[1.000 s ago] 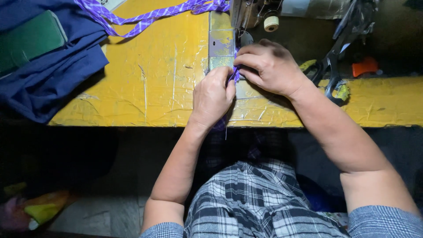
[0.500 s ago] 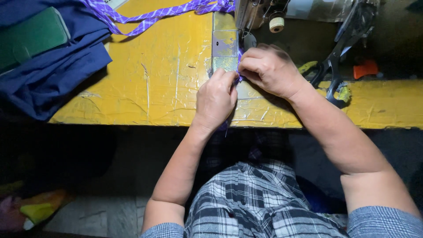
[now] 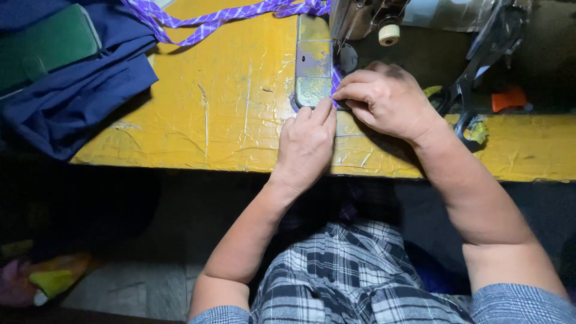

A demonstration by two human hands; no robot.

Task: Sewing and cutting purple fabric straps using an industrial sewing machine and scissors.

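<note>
packages: none | labels: none | signs: none | screens: none in view

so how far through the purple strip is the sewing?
Done: a long run of purple checked strip already trails out behind the sewing machine across the yellow table. In hand: left hand and right hand pinch the strip at the metal plate. Left: the unsewn end is hidden below the table edge, so the remainder is unclear.
</note>
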